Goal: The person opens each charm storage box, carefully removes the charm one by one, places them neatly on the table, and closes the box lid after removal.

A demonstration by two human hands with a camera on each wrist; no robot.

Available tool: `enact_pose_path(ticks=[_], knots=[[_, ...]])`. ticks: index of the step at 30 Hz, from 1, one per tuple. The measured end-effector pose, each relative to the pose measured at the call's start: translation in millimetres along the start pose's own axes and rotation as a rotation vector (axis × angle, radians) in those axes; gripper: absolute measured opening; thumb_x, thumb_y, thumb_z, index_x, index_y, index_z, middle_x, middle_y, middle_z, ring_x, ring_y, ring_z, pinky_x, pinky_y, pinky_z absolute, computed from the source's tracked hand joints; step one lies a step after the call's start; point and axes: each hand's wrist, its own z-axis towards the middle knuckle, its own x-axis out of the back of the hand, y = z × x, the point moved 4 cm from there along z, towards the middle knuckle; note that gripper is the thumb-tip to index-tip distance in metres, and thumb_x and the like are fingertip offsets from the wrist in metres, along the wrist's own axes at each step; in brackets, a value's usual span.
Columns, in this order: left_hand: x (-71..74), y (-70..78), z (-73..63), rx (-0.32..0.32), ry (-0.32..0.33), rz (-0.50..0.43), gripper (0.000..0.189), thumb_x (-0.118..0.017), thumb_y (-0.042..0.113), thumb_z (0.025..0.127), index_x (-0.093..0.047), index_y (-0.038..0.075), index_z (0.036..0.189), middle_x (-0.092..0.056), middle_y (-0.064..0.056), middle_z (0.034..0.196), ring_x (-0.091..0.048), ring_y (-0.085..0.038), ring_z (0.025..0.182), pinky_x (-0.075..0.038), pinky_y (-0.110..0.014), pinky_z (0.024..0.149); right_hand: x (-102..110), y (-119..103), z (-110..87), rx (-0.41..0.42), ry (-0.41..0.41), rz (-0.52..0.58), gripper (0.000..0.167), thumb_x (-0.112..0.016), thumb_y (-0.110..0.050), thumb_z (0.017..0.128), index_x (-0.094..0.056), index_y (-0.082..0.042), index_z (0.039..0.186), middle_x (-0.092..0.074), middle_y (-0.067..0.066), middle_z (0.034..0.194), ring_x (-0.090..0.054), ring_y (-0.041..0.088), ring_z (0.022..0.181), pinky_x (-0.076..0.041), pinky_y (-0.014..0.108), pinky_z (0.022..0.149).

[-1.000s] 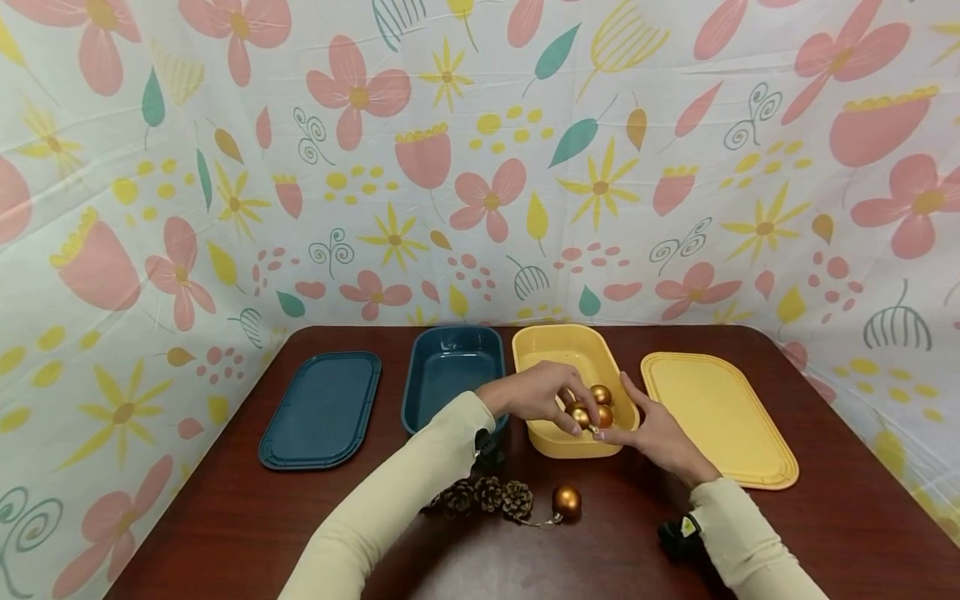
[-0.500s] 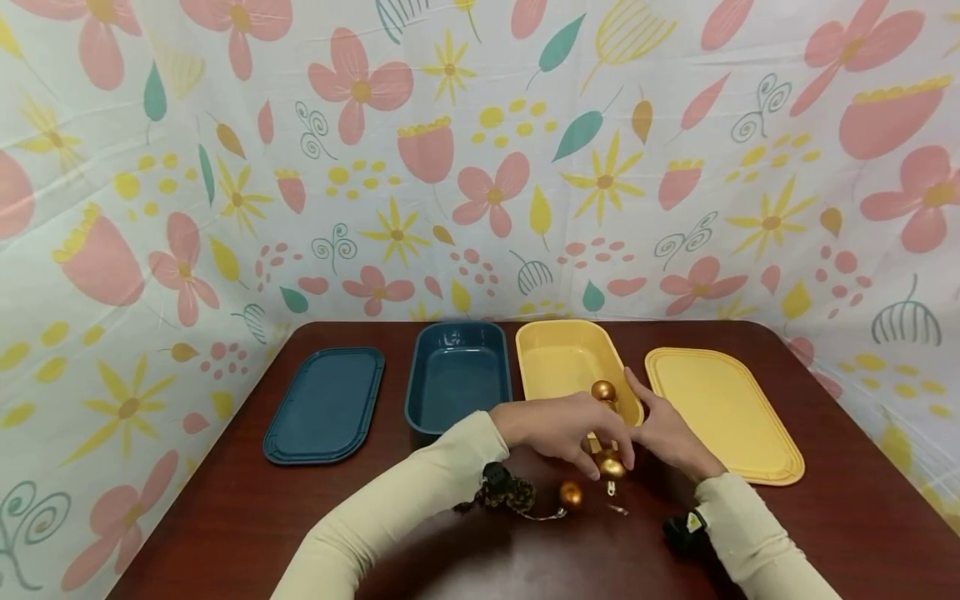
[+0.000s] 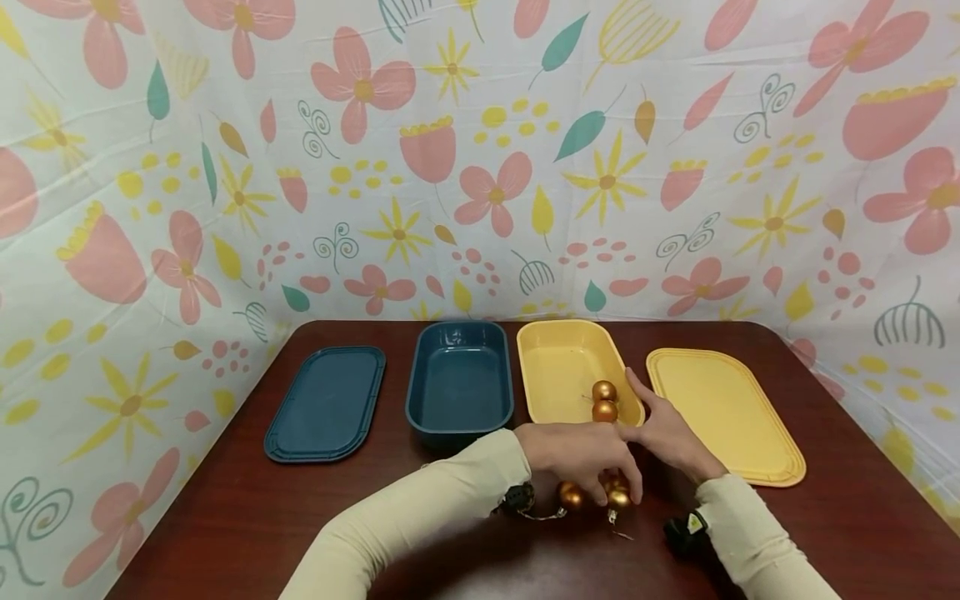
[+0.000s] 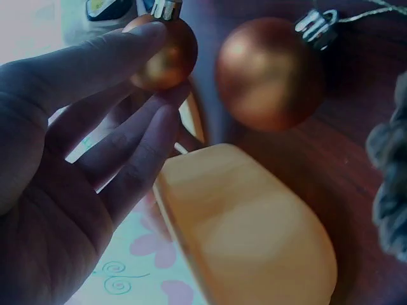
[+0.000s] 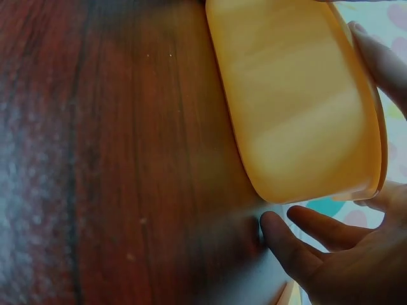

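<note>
My left hand (image 3: 581,454) pinches a gold Christmas ball (image 3: 618,498) between thumb and fingertips, low over the table in front of the yellow container (image 3: 558,367). The ball's silver cap (image 4: 166,9) points away from the palm. Beside it on the table is a copper-coloured Christmas ball (image 3: 570,497) with a cord, large in the left wrist view. Two more balls (image 3: 604,391) lie in the container's near right corner. My right hand (image 3: 663,429) spans that corner from outside, thumb at the rim and the other fingers (image 5: 289,248) loosely extended.
A blue container (image 3: 459,387) stands left of the yellow one. The blue lid (image 3: 326,404) lies flat at far left, the yellow lid (image 3: 723,417) at right. Pine cones (image 4: 389,171) sit near the copper-coloured ball, mostly hidden by my left wrist in the head view.
My left hand has lifted a gold ball out of the yellow container and brought it down toward the table in front. My right hand has stayed at the container's corner.
</note>
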Motion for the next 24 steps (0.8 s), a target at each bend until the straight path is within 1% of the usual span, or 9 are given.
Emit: enact_pose_path(ticks=[3,6,8,11,13,15,17,20,24], knots=[[-5.3,-1.4,2.0,0.007,-0.017,0.033,0.034,-0.083,0.027,0.084,-0.075,0.032,0.117,-0.071,0.022,0.114,-0.052,0.003,0.110,-0.037,-0.004,0.093,-0.2,-0.4,-0.4,0.007,0.001,0.003,0.106,-0.077,-0.033,0.086,-0.007,-0.010,0.162,-0.011,0.019,0.169,-0.019,0.047,0.151,-0.035,0.059,0.111],[-9.2,-4.1,2.2,0.027,-0.025,0.047,0.034,-0.084,0.029,0.083,-0.075,0.034,0.116,-0.067,0.020,0.123,-0.046,-0.001,0.124,-0.036,-0.004,0.095,-0.5,-0.4,-0.8,0.013,0.003,0.010,0.106,-0.078,-0.033,0.086,-0.007,-0.011,0.162,-0.011,0.018,0.169,-0.018,0.047,0.152,-0.035,0.060,0.111],[-11.7,-5.9,1.8,0.039,-0.037,0.047,0.034,-0.084,0.030,0.083,-0.075,0.035,0.115,-0.066,0.020,0.124,-0.044,-0.002,0.126,-0.037,-0.004,0.095,-0.8,-0.4,-1.2,0.012,0.003,0.013,0.107,-0.078,-0.035,0.086,-0.007,-0.012,0.162,-0.010,0.017,0.169,-0.017,0.048,0.152,-0.033,0.062,0.112],[-14.8,-8.2,1.2,0.059,-0.062,0.029,0.033,-0.083,0.030,0.084,-0.075,0.035,0.115,-0.068,0.022,0.119,-0.049,0.000,0.120,-0.039,-0.005,0.092,-1.2,-0.4,-1.5,0.007,0.006,0.016,0.108,-0.079,-0.037,0.085,-0.007,-0.013,0.162,-0.009,0.016,0.169,-0.016,0.049,0.152,-0.032,0.063,0.113],[-16.4,-9.6,0.9,0.070,-0.079,0.030,0.032,-0.083,0.030,0.084,-0.075,0.034,0.115,-0.070,0.023,0.113,-0.053,0.002,0.109,-0.041,-0.005,0.089,-1.4,-0.4,-1.7,0.003,0.006,0.018,0.110,-0.079,-0.038,0.085,-0.006,-0.013,0.162,-0.008,0.016,0.169,-0.016,0.049,0.152,-0.032,0.064,0.113],[-17.6,-10.6,1.1,0.074,-0.089,0.030,0.032,-0.082,0.029,0.085,-0.075,0.033,0.116,-0.070,0.022,0.112,-0.055,0.003,0.102,-0.042,-0.006,0.087,-1.3,-0.5,-1.6,-0.001,0.009,0.020,0.110,-0.079,-0.039,0.085,-0.006,-0.013,0.163,-0.008,0.016,0.170,-0.015,0.049,0.152,-0.031,0.065,0.113],[-18.2,-11.0,1.2,0.075,-0.094,0.034,0.031,-0.082,0.028,0.085,-0.075,0.032,0.116,-0.071,0.022,0.111,-0.056,0.003,0.100,-0.042,-0.006,0.086,-1.1,-0.6,-1.5,-0.007,0.010,0.023,0.111,-0.080,-0.039,0.084,-0.005,-0.014,0.163,-0.007,0.015,0.170,-0.015,0.048,0.153,-0.030,0.065,0.114],[-19.0,-11.2,0.6,0.075,-0.096,0.014,0.030,-0.082,0.024,0.086,-0.076,0.031,0.115,-0.071,0.021,0.109,-0.057,0.002,0.097,-0.043,-0.006,0.083,-1.1,0.0,-1.1,-0.013,0.011,0.024,0.111,-0.080,-0.039,0.084,-0.005,-0.014,0.163,-0.007,0.015,0.170,-0.015,0.047,0.153,-0.029,0.065,0.114],[-20.3,-10.5,-0.7,0.095,-0.111,-0.018,0.030,-0.081,0.019,0.086,-0.076,0.030,0.113,-0.071,0.020,0.107,-0.057,0.001,0.092,-0.043,-0.007,0.077,-2.4,1.3,-1.0,-0.017,0.015,0.021,0.112,-0.080,-0.039,0.084,-0.006,-0.015,0.163,-0.007,0.014,0.170,-0.017,0.046,0.153,-0.031,0.064,0.114]])
